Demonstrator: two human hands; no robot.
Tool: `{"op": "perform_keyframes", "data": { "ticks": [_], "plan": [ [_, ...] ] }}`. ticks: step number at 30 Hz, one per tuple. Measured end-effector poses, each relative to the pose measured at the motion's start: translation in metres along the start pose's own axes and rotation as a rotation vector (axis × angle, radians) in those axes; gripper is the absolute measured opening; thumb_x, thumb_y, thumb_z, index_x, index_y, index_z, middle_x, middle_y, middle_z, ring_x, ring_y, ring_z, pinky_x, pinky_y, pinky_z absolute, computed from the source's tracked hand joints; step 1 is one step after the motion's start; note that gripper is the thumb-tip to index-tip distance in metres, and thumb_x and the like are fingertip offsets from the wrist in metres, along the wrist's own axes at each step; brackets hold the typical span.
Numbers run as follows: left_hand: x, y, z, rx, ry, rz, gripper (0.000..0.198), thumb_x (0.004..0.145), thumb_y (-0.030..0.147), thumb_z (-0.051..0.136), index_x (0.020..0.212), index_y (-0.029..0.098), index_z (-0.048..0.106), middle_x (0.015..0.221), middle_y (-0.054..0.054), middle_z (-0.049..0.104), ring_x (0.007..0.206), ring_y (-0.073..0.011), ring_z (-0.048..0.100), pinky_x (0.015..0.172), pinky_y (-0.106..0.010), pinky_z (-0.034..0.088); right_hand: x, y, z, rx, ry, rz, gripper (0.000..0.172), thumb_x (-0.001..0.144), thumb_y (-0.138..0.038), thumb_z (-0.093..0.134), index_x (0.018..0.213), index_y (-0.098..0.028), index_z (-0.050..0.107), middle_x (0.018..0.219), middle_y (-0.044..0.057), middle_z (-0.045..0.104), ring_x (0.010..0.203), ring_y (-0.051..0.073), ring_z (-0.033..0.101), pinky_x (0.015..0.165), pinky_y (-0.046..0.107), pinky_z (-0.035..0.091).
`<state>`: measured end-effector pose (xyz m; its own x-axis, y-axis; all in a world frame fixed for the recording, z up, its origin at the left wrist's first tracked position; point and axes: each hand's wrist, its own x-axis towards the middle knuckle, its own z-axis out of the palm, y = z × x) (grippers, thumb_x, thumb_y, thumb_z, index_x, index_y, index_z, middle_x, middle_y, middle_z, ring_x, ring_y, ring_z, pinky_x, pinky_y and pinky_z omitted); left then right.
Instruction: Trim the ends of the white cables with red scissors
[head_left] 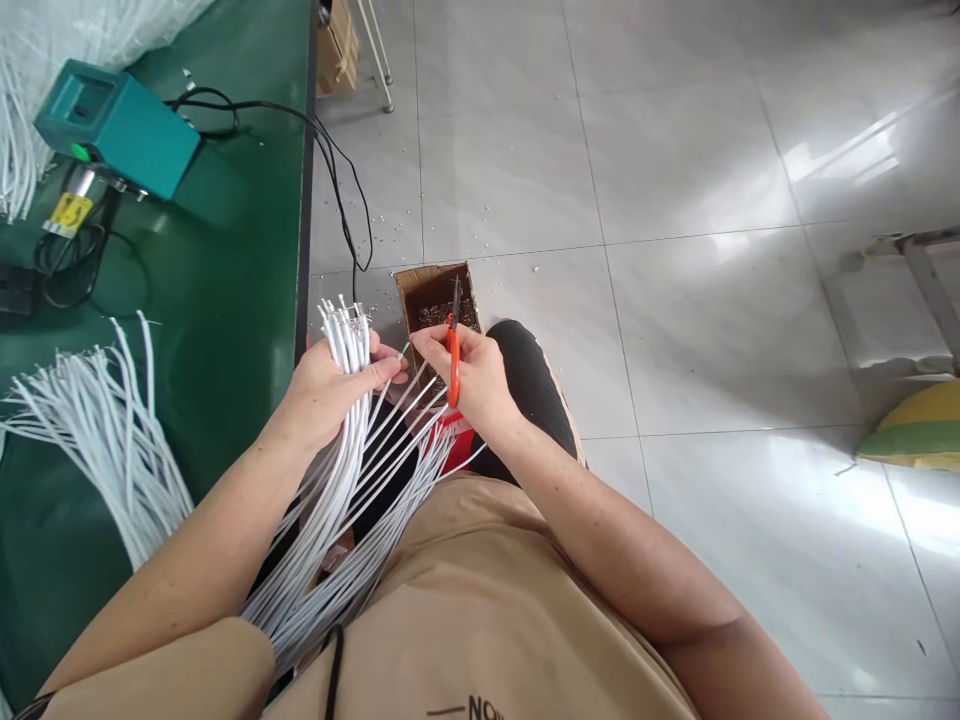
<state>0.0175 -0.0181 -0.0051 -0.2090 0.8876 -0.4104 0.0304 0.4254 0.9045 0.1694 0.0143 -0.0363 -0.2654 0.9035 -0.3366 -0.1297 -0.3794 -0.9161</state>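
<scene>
My left hand (319, 390) is closed around a bundle of white cables (347, 345), their cut ends pointing up. Its thumb and fingertips also pinch one cable near a green-tinted end (406, 349). My right hand (480, 378) is closed, with orange-handled scissors (454, 372) hooked in it, dark blades pointing away from me. The right thumb and forefinger meet at that same cable end; whether they grip it is too small to tell. More loose white cables (397, 520) run across my lap beneath both hands.
An open cardboard box (402, 290) with small scraps stands below my hands. On the green table (247, 250) at left are a teal device (142, 135), black cords and another cable bundle (112, 430). Scraps dot the tiled floor (510, 150). A yellow-green object (919, 425) lies far right.
</scene>
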Motion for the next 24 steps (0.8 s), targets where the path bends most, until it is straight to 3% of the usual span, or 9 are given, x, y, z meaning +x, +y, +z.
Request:
{"op": "perform_keyframes", "data": {
  "ticks": [4, 10, 12, 15, 19, 24],
  "plan": [
    [0.000, 0.001, -0.001, 0.006, -0.010, 0.017, 0.034, 0.058, 0.027, 0.084, 0.080, 0.017, 0.060, 0.074, 0.000, 0.066, 0.068, -0.0155, 0.064, 0.066, -0.028, 0.050, -0.004, -0.002, 0.006, 0.148, -0.185, 0.006, 0.027, 0.074, -0.042, 0.069, 0.077, -0.016, 0.064, 0.068, 0.000, 0.064, 0.068, 0.013, 0.060, 0.069, 0.027, 0.050],
    [0.001, 0.003, -0.007, 0.062, 0.002, -0.009, 0.031, 0.067, 0.037, 0.078, 0.091, 0.018, 0.071, 0.087, -0.004, 0.070, 0.081, -0.0168, 0.063, 0.074, -0.027, 0.050, -0.003, 0.001, 0.006, -0.090, 0.150, -0.201, 0.020, 0.081, -0.035, 0.061, 0.089, -0.018, 0.066, 0.089, 0.002, 0.065, 0.076, 0.011, 0.057, 0.072, 0.024, 0.046],
    [0.000, 0.002, -0.007, 0.065, 0.030, -0.015, 0.033, 0.065, 0.037, 0.080, 0.090, 0.018, 0.072, 0.083, -0.004, 0.070, 0.078, -0.0173, 0.063, 0.073, -0.029, 0.050, 0.000, -0.009, 0.005, -0.152, 0.158, -0.290, 0.021, 0.085, -0.034, 0.055, 0.094, -0.019, 0.066, 0.090, 0.001, 0.063, 0.077, 0.010, 0.057, 0.074, 0.023, 0.045],
    [-0.001, 0.001, -0.004, 0.077, 0.044, 0.010, 0.036, 0.062, 0.038, 0.082, 0.089, 0.017, 0.071, 0.078, -0.003, 0.069, 0.072, -0.0181, 0.063, 0.069, -0.030, 0.050, 0.007, -0.027, 0.005, -0.317, 0.066, -0.355, 0.018, 0.082, -0.034, 0.058, 0.083, -0.019, 0.067, 0.084, 0.000, 0.061, 0.074, 0.010, 0.054, 0.071, 0.023, 0.043],
    [-0.001, 0.003, 0.000, 0.018, 0.042, 0.048, 0.030, 0.061, 0.037, 0.082, 0.077, 0.016, 0.067, 0.075, -0.002, 0.066, 0.067, -0.0152, 0.060, 0.065, -0.028, 0.048, 0.012, -0.033, 0.009, -0.452, 0.031, -0.270, 0.020, 0.078, -0.035, 0.061, 0.070, -0.018, 0.063, 0.074, 0.000, 0.058, 0.067, 0.011, 0.050, 0.064, 0.025, 0.040],
    [0.003, 0.003, 0.000, -0.125, -0.011, -0.022, 0.033, 0.055, 0.027, 0.086, 0.072, 0.016, 0.060, 0.067, 0.003, 0.060, 0.059, -0.0098, 0.056, 0.059, -0.024, 0.046, 0.004, -0.013, 0.017, -0.301, 0.028, -0.061, 0.021, 0.074, -0.037, 0.061, 0.069, -0.017, 0.062, 0.064, -0.002, 0.057, 0.060, 0.010, 0.047, 0.057, 0.024, 0.037]
  ]
}}
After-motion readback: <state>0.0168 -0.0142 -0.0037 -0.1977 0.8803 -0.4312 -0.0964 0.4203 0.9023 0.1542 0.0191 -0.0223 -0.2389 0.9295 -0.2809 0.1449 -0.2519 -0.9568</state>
